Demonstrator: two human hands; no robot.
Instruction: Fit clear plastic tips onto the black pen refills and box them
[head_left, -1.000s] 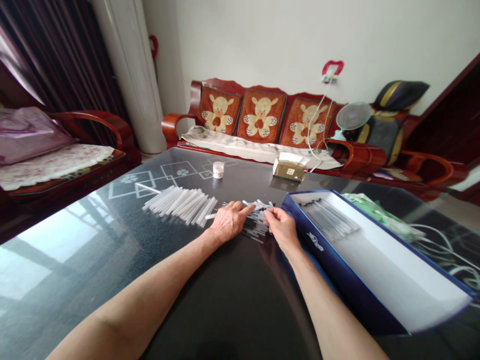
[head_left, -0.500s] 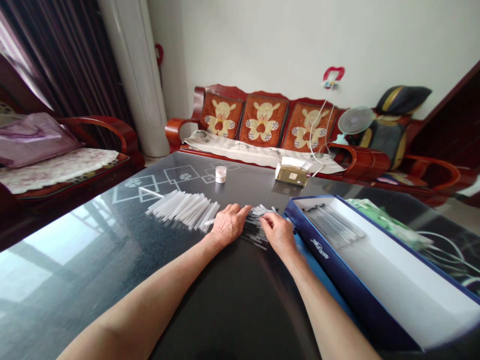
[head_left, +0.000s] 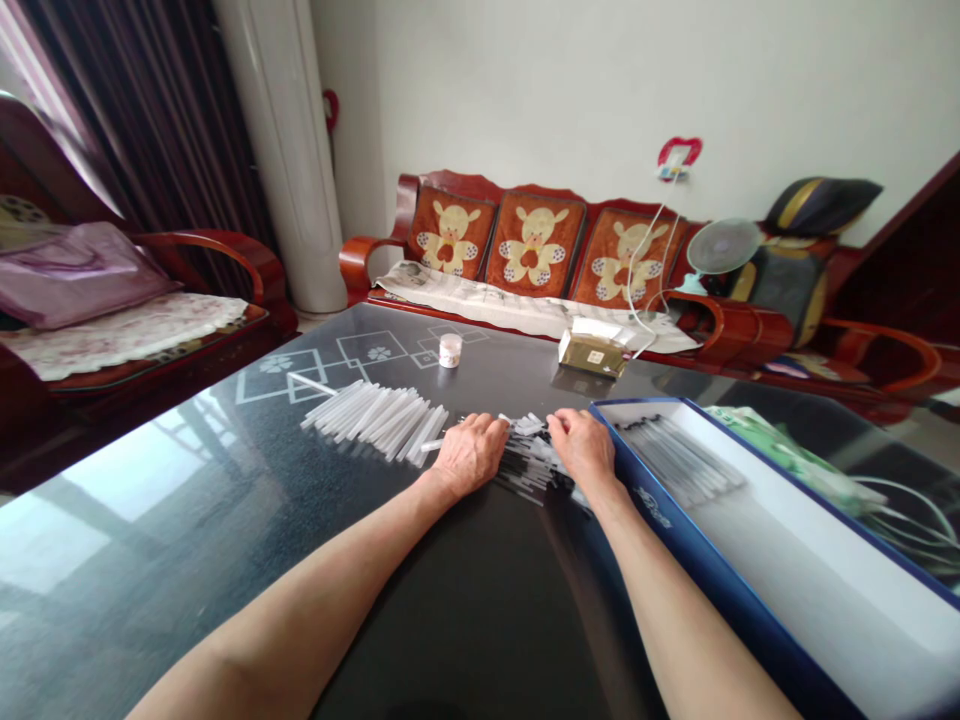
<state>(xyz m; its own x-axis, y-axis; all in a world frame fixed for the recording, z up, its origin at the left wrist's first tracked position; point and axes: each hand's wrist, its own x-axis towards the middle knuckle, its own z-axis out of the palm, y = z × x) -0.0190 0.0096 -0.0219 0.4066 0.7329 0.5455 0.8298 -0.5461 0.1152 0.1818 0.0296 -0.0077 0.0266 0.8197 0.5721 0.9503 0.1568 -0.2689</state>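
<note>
Our left grip lies palm down on the glass-topped bench, its fingers flat and not closed on anything we can make out, with the fingertips touching the near edge of a loose pile of short clear tubes. Our right grip sits just across that pile, its fingers curled down onto it; whether they pinch a tube, we cannot tell, since the hand hides the contact. The pile lies between the two grips, its tubes crossing at odd angles. A single tube pokes out just left of the left grip. Further left of that grip, a tidy row of clear tubes lies side by side on the bench. Just right of the right grip stands an open blue box with a white inside, and a bundle of tubes lies in it, close to its near corner. Ahead of the grips, a small white jar and a brown packet stand on the bench. Well beyond them is a red wooden sofa with a small white fan at its far end.
</note>
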